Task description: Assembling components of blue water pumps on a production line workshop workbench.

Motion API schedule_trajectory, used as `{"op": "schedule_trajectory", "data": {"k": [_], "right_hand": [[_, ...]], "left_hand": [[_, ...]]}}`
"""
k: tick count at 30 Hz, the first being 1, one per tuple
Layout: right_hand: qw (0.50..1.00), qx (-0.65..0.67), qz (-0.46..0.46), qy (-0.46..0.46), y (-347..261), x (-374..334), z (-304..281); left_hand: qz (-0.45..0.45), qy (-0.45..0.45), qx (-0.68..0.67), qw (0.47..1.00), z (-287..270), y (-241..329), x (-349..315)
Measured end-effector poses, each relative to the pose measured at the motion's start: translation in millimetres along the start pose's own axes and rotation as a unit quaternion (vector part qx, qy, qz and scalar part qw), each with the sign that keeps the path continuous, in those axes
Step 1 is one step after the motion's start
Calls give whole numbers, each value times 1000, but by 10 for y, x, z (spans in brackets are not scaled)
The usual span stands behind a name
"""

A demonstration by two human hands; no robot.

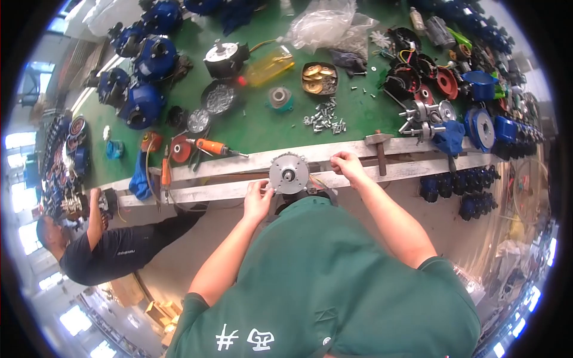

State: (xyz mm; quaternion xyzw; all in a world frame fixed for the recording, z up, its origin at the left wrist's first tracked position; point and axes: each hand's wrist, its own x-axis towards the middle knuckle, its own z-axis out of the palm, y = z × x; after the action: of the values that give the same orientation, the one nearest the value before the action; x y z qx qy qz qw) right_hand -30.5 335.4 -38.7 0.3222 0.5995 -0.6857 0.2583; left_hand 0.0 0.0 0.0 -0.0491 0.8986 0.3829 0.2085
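Note:
An electric motor (pixel 298 166) with a round silver end plate and a central shaft stands upright at the bench's front edge, close to my body. Thin coloured wires (pixel 316 181) come out on its right. My left hand (pixel 257 201) is at the motor's left rim, its bent fingers and thumb against the edge. To the right of the motor, apart from it, my right hand (pixel 348 167) is raised over the front rail with thumb and fingertips pinched together. Anything small in that pinch is too hidden to make out.
Loose screws (pixel 325 117) lie beyond the motor, near a tin of brass-coloured discs (pixel 320 64). A hammer (pixel 380 153) is at right, an orange power screwdriver (pixel 212 146) at left. Blue motor housings (pixel 154 58) crowd the far left. A co-worker (pixel 113 247) works at left.

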Motion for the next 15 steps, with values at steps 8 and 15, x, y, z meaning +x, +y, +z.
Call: {"op": "schedule_trajectory", "data": {"k": [8, 15], "right_hand": [[972, -197, -117, -44, -128, 317, 212], [972, -204, -114, 7, -294, 479, -164]], "left_hand": [[-13, 6, -40, 999, 175, 153, -38], [-42, -6, -62, 997, 162, 150, -68]]}}
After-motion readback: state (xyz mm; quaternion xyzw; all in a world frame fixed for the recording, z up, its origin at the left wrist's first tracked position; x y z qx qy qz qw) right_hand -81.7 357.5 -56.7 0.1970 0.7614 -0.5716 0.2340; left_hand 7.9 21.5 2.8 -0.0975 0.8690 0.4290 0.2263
